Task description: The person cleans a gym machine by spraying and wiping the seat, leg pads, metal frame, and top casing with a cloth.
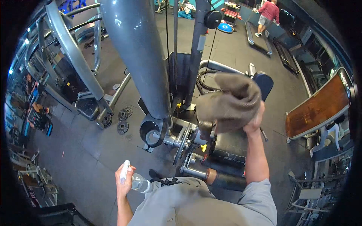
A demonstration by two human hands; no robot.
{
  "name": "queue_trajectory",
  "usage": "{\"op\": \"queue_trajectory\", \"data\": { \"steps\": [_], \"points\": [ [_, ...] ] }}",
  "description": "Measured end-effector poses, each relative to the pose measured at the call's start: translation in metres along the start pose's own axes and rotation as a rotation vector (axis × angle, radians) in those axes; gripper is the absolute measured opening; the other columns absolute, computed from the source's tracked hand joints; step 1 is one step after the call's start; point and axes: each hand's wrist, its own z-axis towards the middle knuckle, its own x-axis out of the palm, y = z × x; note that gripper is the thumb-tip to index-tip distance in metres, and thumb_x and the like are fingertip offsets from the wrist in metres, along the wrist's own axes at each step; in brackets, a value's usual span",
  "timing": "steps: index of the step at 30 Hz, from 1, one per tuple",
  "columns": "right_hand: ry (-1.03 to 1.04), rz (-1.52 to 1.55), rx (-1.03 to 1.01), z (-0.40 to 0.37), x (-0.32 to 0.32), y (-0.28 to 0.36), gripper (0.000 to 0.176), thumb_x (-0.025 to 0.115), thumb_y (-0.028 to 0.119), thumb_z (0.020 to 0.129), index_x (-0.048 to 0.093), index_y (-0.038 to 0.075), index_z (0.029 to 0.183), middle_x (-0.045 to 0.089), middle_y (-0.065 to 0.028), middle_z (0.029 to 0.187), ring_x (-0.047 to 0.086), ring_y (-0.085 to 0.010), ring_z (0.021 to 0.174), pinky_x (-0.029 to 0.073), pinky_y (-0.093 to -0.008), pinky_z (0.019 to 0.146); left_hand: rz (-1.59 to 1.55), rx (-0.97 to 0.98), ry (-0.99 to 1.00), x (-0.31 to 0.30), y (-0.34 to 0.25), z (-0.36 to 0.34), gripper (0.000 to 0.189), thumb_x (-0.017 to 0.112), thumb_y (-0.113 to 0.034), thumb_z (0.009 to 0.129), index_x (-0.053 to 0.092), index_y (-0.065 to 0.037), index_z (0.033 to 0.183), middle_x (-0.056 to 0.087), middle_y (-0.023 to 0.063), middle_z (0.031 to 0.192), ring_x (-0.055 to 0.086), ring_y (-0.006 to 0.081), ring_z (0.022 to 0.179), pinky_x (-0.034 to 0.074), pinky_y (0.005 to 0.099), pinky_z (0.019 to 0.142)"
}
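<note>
My left hand (125, 181) is closed around the neck of a clear spray bottle (140, 184) with a white trigger head, held low beside my body. In my right hand (255, 119) is a bunched brown cloth (232, 101), raised in front of me and slightly blurred. The cloth hides part of the exercise machine behind it. Below it lies the machine's black padded seat (230, 147), its cover cracked. Close by are the foam roller (212, 176) and metal bars. A thick grey column (137, 56) of the machine rises between my hands.
A round metal cup holder (152, 132) juts from the column's base. Several weight plates (123, 127) lie on the floor to the left, beside another machine (86, 107). At right stands a brown inclined bench (318, 109). A person (268, 13) is on a treadmill (258, 37) at the back.
</note>
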Motion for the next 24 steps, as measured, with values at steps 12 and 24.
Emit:
{"op": "queue_trajectory", "data": {
  "steps": [12, 24],
  "points": [
    [0.566, -0.688, 0.584, -0.124, 0.045, -0.07, 0.104, 0.069, 0.066, 0.08, 0.035, 0.0, 0.152, 0.021, -0.0272, 0.161, 0.029, -0.049, 0.142, 0.035, -0.0539, 0.113, 0.051, -0.019, 0.039, 0.001, 0.002, -0.004, 0.034, 0.059, -0.03, 0.092, 0.07, 0.001, 0.083, 0.056, 0.0066, 0.072, 0.055, 0.016, 0.064, 0.042, 0.0333, 0.059],
    [-0.304, -0.016, 0.59, -0.106, 0.03, -0.061, 0.026, 0.065, 0.014, 0.095, 0.064, -0.001, 0.117, 0.066, -0.0087, 0.112, 0.06, -0.0125, 0.103, 0.048, -0.0321, 0.089, 0.072, 0.063, 0.039, -0.004, 0.003, 0.011, 0.036, 0.06, -0.034, 0.095, 0.071, 0.0, 0.086, 0.06, 0.0088, 0.074, 0.059, 0.0199, 0.067, 0.045, 0.0354, 0.062]
  ]
}}
